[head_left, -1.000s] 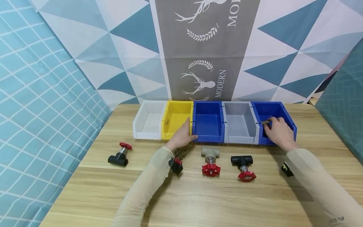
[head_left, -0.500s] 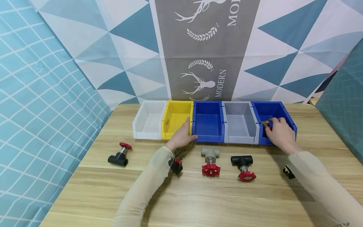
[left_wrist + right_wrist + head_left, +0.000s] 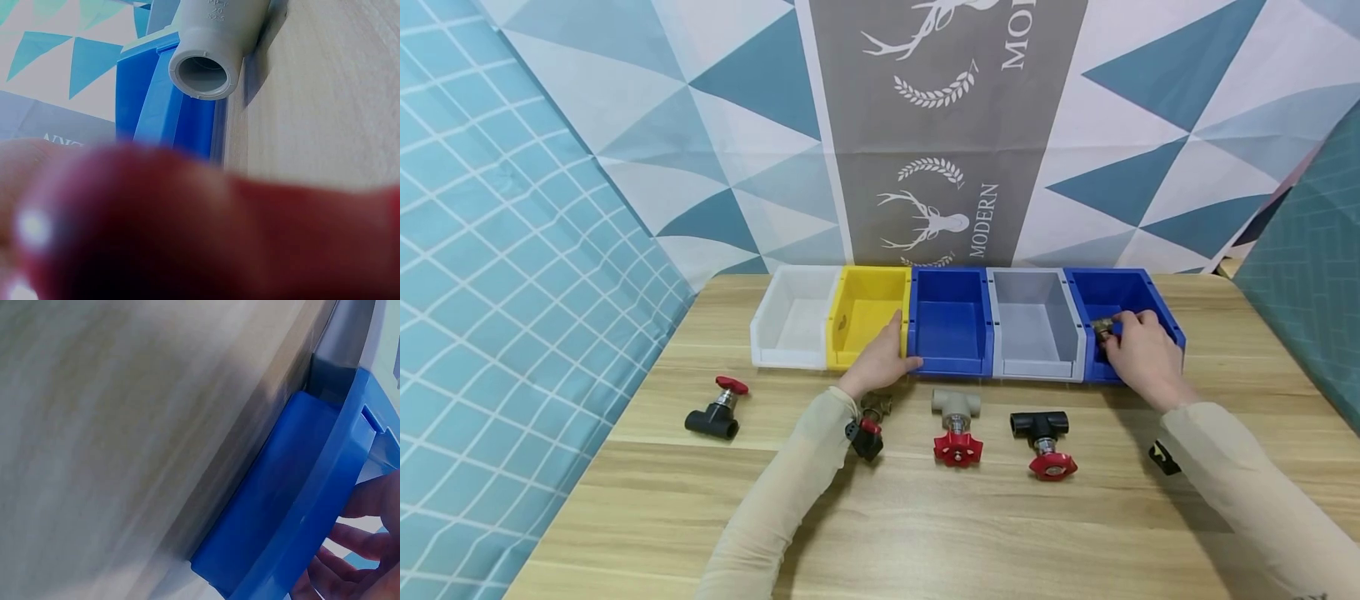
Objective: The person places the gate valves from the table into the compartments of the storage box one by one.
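Note:
In the head view my right hand (image 3: 1144,354) reaches into the rightmost blue bin (image 3: 1171,329). Its thumb and fingers pinch a small brass-coloured fitting (image 3: 1102,327), partly covered by the hand. The right wrist view shows curled fingers (image 3: 369,544) behind the bin's front wall (image 3: 281,506), with the fitting hidden. My left hand (image 3: 880,358) rests at the edge between the yellow bin (image 3: 842,360) and the middle blue bin (image 3: 951,367), fingers fairly straight and thumb pointing right. Under that wrist lies a brass valve (image 3: 877,406), partly covered by the arm.
A white bin (image 3: 790,357) and a grey bin (image 3: 1037,369) complete the row. In front lie a black tee valve (image 3: 712,419), a grey tee valve (image 3: 957,408) and another black one (image 3: 1040,425), with red handwheels. A black-and-yellow object (image 3: 1163,457) sits by the right sleeve.
My right hand has shifted slightly right inside the blue bin, the brass fitting still pinched and its tilt slightly changed. My left hand has stayed in place.

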The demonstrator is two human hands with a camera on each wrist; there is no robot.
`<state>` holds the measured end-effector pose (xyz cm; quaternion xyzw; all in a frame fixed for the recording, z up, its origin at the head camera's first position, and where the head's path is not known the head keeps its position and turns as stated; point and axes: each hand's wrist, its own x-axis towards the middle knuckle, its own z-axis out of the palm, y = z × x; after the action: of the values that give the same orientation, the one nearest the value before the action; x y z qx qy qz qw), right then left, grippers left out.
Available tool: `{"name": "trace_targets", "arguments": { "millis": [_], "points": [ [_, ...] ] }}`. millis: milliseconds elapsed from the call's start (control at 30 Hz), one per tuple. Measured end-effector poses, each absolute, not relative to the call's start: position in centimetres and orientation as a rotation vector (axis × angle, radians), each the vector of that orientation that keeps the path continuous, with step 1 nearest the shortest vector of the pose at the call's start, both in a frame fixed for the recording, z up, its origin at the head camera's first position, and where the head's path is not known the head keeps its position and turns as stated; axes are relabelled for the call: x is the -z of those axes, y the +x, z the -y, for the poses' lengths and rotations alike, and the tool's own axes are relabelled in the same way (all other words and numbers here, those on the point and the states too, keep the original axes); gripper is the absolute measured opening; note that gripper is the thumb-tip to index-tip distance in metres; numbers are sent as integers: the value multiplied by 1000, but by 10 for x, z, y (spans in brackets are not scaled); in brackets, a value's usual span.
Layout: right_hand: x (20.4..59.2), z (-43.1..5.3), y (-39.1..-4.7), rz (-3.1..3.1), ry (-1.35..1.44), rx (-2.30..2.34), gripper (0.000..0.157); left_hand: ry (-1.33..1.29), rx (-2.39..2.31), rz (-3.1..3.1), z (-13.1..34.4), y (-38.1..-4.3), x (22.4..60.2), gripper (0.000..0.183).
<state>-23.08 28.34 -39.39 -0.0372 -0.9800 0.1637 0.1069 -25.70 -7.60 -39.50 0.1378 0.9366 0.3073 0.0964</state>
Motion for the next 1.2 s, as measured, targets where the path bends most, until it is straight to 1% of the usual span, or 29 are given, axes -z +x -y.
{"name": "trace_targets", "arguments": {
  "millis": [1200],
  "points": [
    [393,-281,-224,2847,-50,-480,27,415,-918,-2766,77,-256,395,88]
  ]
}}
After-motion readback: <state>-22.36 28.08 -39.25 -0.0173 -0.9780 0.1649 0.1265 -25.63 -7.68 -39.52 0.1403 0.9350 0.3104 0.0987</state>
